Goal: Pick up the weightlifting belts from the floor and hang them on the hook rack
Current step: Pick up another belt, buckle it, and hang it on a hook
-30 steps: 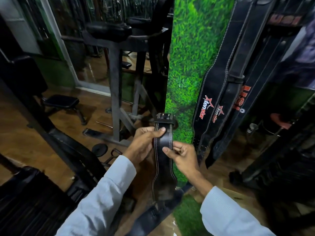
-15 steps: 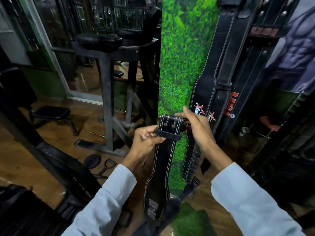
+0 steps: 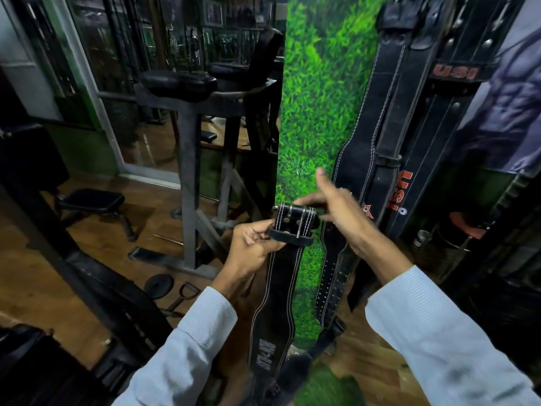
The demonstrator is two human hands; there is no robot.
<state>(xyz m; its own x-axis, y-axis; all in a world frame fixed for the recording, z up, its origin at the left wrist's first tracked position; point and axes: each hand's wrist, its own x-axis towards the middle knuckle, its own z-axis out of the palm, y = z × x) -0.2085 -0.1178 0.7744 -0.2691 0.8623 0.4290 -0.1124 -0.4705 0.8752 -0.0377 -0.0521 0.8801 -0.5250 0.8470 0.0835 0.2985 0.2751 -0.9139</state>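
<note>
A belt [image 3: 281, 276] hangs between both hands — two more belts [image 3: 377, 159] hang right of it, a bench [image 3: 90, 200] far left.

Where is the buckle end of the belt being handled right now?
In the head view, the metal double-prong buckle of the black white-stitched leather belt sits centre frame, between left hand and right hand, before the green grass-print panel.

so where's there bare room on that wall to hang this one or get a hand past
Bare green turf panel lies open between the dark machine frame on its left and the hanging belts on its right. The right side is crowded with overlapping belts. The held belt is gripped by the left hand; the right hand is at its buckle.
</note>
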